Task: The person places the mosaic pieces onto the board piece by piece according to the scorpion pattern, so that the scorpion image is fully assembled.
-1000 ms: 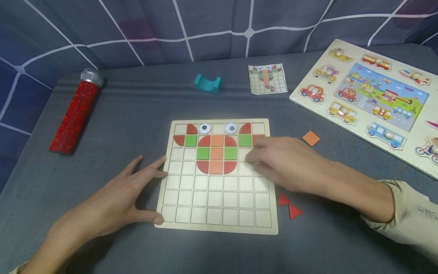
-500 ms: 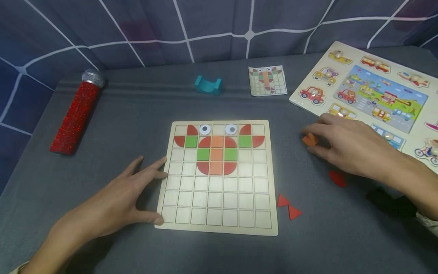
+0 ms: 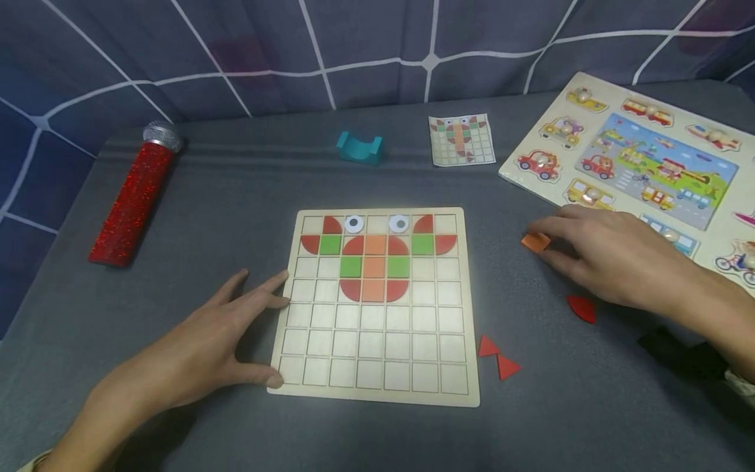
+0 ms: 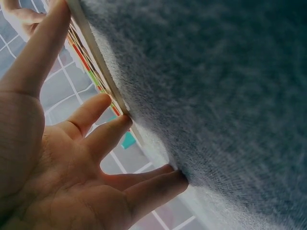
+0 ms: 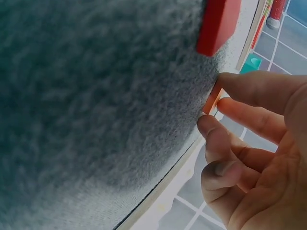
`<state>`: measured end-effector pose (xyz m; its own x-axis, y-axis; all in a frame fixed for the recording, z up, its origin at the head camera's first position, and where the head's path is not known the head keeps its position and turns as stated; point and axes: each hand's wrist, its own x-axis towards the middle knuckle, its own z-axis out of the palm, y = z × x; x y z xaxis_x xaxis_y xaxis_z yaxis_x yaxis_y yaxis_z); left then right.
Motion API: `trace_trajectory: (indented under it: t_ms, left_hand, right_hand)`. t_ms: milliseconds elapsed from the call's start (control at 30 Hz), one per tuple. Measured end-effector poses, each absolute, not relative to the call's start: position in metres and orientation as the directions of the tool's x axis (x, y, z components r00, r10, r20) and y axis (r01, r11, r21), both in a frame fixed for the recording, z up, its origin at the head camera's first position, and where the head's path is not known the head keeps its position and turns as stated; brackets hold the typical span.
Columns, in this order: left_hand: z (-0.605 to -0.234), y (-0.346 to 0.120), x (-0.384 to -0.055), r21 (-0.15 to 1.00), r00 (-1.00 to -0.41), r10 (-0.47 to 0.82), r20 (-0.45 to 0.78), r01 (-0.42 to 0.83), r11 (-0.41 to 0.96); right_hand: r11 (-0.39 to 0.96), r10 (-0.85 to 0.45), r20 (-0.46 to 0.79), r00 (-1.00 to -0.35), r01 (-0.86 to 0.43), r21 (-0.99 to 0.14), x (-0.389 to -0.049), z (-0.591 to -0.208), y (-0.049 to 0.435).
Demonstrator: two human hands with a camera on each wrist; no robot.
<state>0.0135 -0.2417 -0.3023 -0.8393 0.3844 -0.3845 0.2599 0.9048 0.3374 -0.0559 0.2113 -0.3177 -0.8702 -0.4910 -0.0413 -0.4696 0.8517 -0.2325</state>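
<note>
My left hand (image 3: 197,347) rests with spread fingers along the left edge of a square wooden grid board (image 3: 371,344), thumb at its lower corner. In the left wrist view, fingertips (image 4: 125,120) touch the board's side. On the board's upper rows lie red quarter-circle tiles, green squares (image 3: 350,266), orange squares (image 3: 373,266) and two googly-eye discs (image 3: 398,223). To the right of the board, my right hand (image 3: 616,255) pinches a loose orange square tile (image 3: 534,242) at the table surface. Thumb and fingers grip its edges in the right wrist view (image 5: 211,103).
Below the right hand lies a red quarter-circle tile (image 3: 582,309); two red triangles (image 3: 507,366) sit beside the board. Behind are a pattern card (image 3: 462,140), a teal holder (image 3: 359,149) and a vehicle peg puzzle (image 3: 660,164). A red microphone (image 3: 135,196) lies at left.
My right hand has left the red quarter-circle tile at the board's right edge, moved right and taken hold of the orange square tile. The left hand has stayed put.
</note>
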Motion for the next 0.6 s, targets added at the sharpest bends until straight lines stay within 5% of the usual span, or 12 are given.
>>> trace_trajectory:
  t_ms: [600]
  left_hand:
    - [-0.3028,-0.2415,0.0129,0.336,-0.843,0.374,-0.387,0.249,0.908]
  right_hand:
    - [0.821,-0.522,0.009,-0.853,-0.506,-0.264,-0.0553,-0.3195,0.2081]
